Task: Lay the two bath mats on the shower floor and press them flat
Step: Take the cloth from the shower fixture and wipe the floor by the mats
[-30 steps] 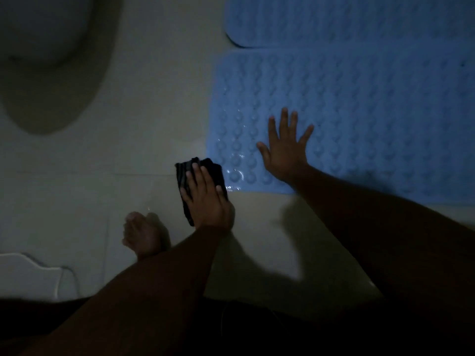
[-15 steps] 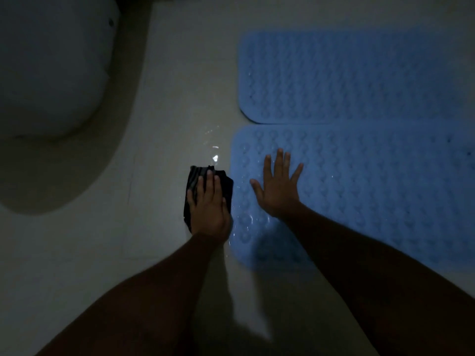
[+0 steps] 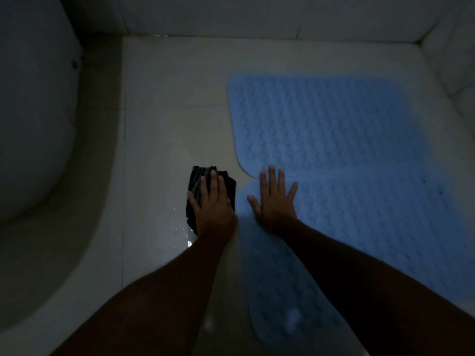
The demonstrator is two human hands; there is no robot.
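Observation:
Two light blue bubble-textured bath mats lie side by side on the pale tiled floor. The far mat (image 3: pixel 334 119) reaches toward the back wall. The near mat (image 3: pixel 372 227) runs under my right arm. My right hand (image 3: pixel 276 199) rests flat with spread fingers on the near mat's far left corner, fingertips at the seam between the mats. My left hand (image 3: pixel 212 199) lies palm down on a dark folded cloth (image 3: pixel 196 183) on the wet floor just left of the mats.
A white toilet (image 3: pixel 30 104) fills the left side, its base curving along the floor. Tiled walls (image 3: pixel 257 19) close the back and right corner. Water drops glint on the floor (image 3: pixel 159 140) around the cloth.
The view has tilted up, showing the back wall and both mats. Both hands have moved forward along the mat's left edge, the left one with the cloth under it.

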